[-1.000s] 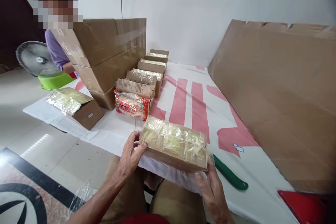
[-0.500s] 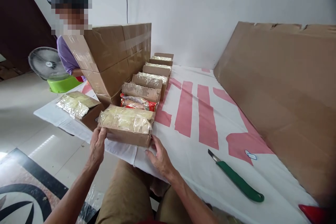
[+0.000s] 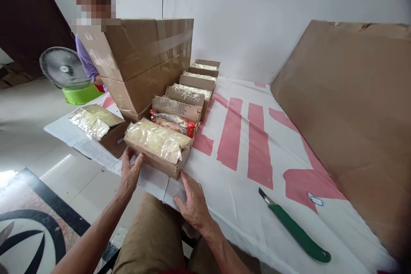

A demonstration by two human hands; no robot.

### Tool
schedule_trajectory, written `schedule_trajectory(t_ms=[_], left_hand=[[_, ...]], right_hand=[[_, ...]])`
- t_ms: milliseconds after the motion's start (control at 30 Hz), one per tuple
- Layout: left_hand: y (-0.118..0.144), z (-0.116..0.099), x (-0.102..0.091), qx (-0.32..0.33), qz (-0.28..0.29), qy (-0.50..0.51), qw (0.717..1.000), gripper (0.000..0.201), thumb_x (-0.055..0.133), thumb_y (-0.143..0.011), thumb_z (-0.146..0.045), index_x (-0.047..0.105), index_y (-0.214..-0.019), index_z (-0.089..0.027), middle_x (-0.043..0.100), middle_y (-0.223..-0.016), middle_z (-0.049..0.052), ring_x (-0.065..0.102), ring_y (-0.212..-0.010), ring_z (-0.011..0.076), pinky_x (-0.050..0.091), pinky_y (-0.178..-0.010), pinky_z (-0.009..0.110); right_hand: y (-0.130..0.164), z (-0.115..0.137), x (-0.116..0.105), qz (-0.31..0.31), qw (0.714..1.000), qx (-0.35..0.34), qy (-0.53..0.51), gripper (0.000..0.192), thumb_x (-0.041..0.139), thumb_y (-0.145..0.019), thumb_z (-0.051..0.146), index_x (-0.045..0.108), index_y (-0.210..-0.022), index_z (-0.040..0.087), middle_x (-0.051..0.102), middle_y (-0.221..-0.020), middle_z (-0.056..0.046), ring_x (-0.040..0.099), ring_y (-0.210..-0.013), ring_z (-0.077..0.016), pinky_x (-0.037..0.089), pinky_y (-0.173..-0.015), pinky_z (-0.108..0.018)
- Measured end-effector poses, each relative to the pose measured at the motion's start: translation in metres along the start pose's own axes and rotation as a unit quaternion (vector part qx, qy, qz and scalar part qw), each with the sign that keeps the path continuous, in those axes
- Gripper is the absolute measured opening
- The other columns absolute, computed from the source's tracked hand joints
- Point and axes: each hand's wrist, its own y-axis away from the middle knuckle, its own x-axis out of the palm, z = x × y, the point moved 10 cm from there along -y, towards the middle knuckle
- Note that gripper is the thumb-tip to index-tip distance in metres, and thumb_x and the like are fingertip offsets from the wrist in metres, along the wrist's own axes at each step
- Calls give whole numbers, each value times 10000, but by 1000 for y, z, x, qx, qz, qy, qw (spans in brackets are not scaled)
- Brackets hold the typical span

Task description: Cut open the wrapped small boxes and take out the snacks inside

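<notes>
A small open cardboard box (image 3: 150, 156), filled with clear-wrapped pale packets, rests on the white and red cloth (image 3: 244, 180) at the near end of a row of similar boxes (image 3: 189, 92). My left hand (image 3: 130, 173) presses against its near left end, fingers spread. My right hand (image 3: 192, 203) lies on the cloth with its fingertips touching the box's near right corner. A red snack packet (image 3: 175, 122) lies just behind the box.
A large taped carton (image 3: 144, 55) stands left of the row, and another filled box (image 3: 96, 126) sits near the table's left edge. A green-handled knife (image 3: 298, 233) lies to my right. A big cardboard sheet (image 3: 353, 115) leans at right. A person (image 3: 85, 58), a fan (image 3: 64, 68) and a green basin (image 3: 80, 94) are beyond.
I carried the box from in front of me to the left and set it down at the front of the row, in front of the red packet. My grip has loosened.
</notes>
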Motion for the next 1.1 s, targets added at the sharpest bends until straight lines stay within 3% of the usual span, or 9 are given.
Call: schedule_trajectory(t_ms=[167,333,433,533,667,800,867,967,1100], left_hand=[[18,-2,-8,-23,10,-5,1000,798,687,-896,-613,442,-1548,-224,463,-1624,184,498,-1472,358,462,-1188,522],[19,-14,-72,7,-49,-70,996,659,636,-944,-537,496,-1511,-229,510,-1578,181,540,-1430,345,517,-1127,502],[-18,-27,-123,26,-140,-106,984,639,620,-942,-492,501,-1495,-194,544,-1527,194,535,-1429,346,480,-1159,509],[-79,-30,-158,0,-203,-96,975,661,636,-916,-436,476,-1501,-174,473,-1580,203,479,-1475,352,440,-1190,498],[-161,-28,-185,-40,-240,-65,968,690,631,-929,-400,410,-1504,-90,364,-1646,226,368,-1541,343,314,-1267,462],[-213,-14,-196,-71,-222,-32,972,669,663,-884,-413,426,-1414,-81,518,-1475,173,500,-1415,291,387,-1213,435],[-222,0,-195,-95,-199,-16,975,535,651,-836,-387,508,-1273,-114,621,-1248,109,628,-1198,241,499,-1103,427],[-217,13,-191,-108,-165,-6,980,339,614,-789,-400,551,-1027,-168,601,-940,18,649,-911,180,581,-948,399],[-175,0,-210,-86,-159,-22,983,336,636,-756,-430,520,-962,-191,551,-894,-15,592,-864,150,575,-963,436]], right_hand=[[3,4,-23,-64,998,-21,-1,421,582,-924,188,659,-1338,194,741,-1325,-131,718,-1181,-288,603,-982,-451],[17,35,-33,-104,992,-63,-30,223,544,-988,181,721,-1107,244,802,-1004,-79,766,-888,-248,623,-776,-403],[16,69,-2,-48,992,-77,-82,288,551,-946,137,697,-1167,252,798,-1052,-83,765,-929,-261,638,-793,-427],[-2,102,48,45,987,-88,-127,563,566,-881,112,580,-1433,223,727,-1334,-130,708,-1203,-295,616,-1007,-488],[-49,136,111,144,972,-109,-152,884,603,-839,127,272,-1658,149,419,-1667,-202,413,-1546,-330,428,-1246,-558],[-113,153,148,147,970,-104,-163,961,630,-847,160,146,-1673,86,223,-1734,-269,205,-1632,-348,294,-1305,-594],[-141,157,159,133,973,-94,-163,965,643,-849,176,139,-1665,65,205,-1732,-288,179,-1637,-352,249,-1317,-598],[-164,161,168,124,976,-82,-159,971,675,-825,185,174,-1642,28,196,-1722,-316,178,-1634,-376,230,-1318,-594],[-149,169,162,118,976,-85,-162,1026,706,-786,202,168,-1653,96,176,-1743,-275,201,-1628,-376,265,-1305,-588]])
